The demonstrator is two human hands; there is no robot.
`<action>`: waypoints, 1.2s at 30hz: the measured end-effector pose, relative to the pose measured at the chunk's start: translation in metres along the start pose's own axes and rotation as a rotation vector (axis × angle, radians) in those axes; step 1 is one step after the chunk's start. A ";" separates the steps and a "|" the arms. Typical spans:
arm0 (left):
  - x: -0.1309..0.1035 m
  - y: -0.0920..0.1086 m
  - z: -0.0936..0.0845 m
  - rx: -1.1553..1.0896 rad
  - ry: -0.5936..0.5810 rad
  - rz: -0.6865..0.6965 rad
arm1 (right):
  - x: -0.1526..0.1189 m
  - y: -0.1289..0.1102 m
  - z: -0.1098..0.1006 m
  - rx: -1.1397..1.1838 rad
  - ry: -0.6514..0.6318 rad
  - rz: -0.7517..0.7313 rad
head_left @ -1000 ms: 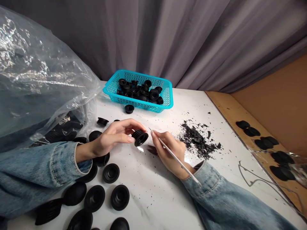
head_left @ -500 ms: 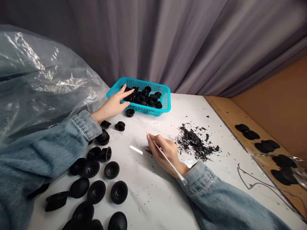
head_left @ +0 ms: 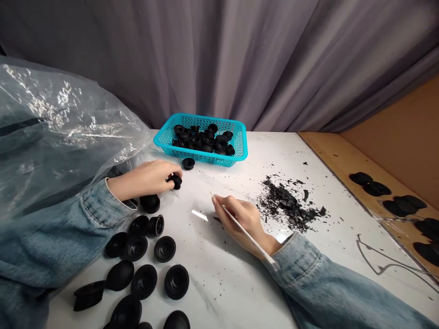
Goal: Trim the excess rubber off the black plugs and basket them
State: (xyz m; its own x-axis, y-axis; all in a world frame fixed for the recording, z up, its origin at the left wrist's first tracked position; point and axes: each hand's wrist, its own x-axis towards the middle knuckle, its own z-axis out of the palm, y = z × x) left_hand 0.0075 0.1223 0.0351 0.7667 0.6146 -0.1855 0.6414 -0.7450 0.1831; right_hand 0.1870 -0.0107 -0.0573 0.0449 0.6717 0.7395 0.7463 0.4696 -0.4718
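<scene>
My left hand (head_left: 151, 178) has its fingers closed round a small black ribbed rubber part (head_left: 176, 182) on the white table, in front of the basket. In my right hand (head_left: 242, 221) is a thin white pen-like tool (head_left: 248, 238) with a fine needle-like tip, pointing forward and left. The turquoise basket (head_left: 206, 158) holds several black rubber parts (head_left: 209, 137). One loose part (head_left: 188, 163) lies just in front of it. Several more round black parts (head_left: 164, 249) are spread over the table below my left hand, some cup side up.
A pile of black scraps (head_left: 290, 203) lies right of my right hand. Clear plastic sheeting (head_left: 68, 123) bulges at the left. Flat black pieces (head_left: 376, 188) rest on a wooden strip (head_left: 329, 157) at the right, near a thin grey wire-like object (head_left: 380, 269). A grey curtain (head_left: 206, 59) hangs behind.
My left hand has come back from the basket toward me and closed on a black part on the table. My right hand holds the tool as before. The view has shifted slightly.
</scene>
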 end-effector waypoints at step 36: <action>-0.011 0.031 0.050 -0.827 0.067 0.387 | 0.004 -0.042 -0.046 0.715 -0.183 0.920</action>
State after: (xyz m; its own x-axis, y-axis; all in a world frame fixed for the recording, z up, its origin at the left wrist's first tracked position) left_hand 0.0173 0.0793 -0.0055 0.9154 0.3935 0.0842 0.1338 -0.4949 0.8586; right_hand 0.1866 -0.0538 -0.0124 0.2323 0.9700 -0.0717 -0.0617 -0.0589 -0.9964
